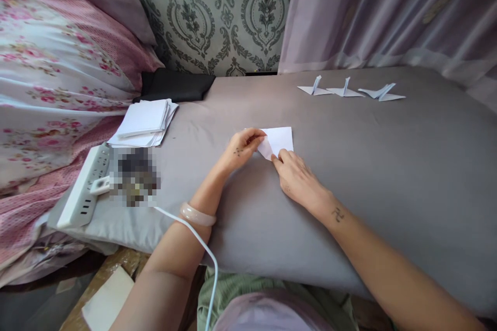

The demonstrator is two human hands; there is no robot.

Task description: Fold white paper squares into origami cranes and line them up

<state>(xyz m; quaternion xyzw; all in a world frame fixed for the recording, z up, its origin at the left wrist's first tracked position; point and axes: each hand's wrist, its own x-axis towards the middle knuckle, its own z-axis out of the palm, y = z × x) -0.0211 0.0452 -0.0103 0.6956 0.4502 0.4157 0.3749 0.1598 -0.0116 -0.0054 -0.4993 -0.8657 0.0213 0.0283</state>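
A small folded sheet of white paper (281,138) lies on the grey cloth surface in front of me, with a flap turned over at its near left side. My left hand (244,148) pinches the paper's left edge between thumb and fingers. At the near edge, my right hand (298,175) grips the paper, its fingers bent and pressed down on the fold. Parts of the paper are hidden beneath the fingers of both hands.
Three folded paper birds (345,88) stand in a row at the back right. To the left are a stack of white paper (145,120), a black flat item (176,86) and a white power strip (83,186). A white cable (202,242) crosses my left forearm.
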